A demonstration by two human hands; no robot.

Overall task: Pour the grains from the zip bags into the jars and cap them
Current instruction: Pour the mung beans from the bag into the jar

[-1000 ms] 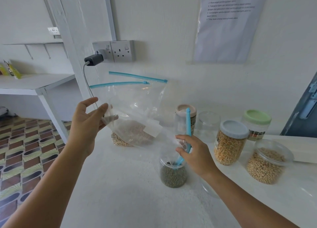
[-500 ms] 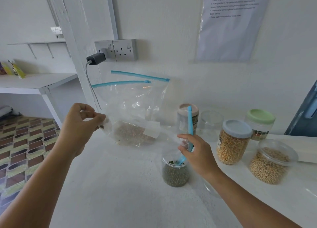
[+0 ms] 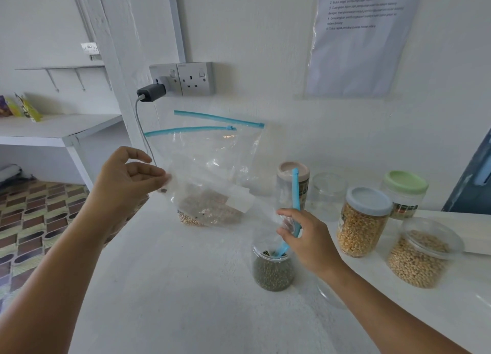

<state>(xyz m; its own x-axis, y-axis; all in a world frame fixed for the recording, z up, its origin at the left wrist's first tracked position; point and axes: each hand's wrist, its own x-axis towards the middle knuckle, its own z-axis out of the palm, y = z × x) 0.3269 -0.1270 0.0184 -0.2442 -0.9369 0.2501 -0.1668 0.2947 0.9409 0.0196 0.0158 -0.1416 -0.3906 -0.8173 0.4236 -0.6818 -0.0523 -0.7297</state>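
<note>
The left hand (image 3: 127, 178), flat-fingered against the clear zip bag (image 3: 212, 194) a second ago, now pinches its corner between thumb and fingertips. That corner has lifted slightly higher and farther left.

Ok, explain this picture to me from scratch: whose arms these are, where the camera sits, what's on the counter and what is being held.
There is no machine here. The arms belong to a person wearing a camera on the head, so this single view looks forward and down over their own hands.

The left hand pinches the raised bottom corner of a clear zip bag. The right hand grips the bag's blue zip end, which dips into an open jar of green grains. The bag looks nearly empty.

On the white counter, another zip bag with pale grains stands against the wall. To the right are a blue-lidded jar of yellow grains, a low jar of beige grains, a green-lidded jar, a clear jar and a beige-lidded jar.
</note>
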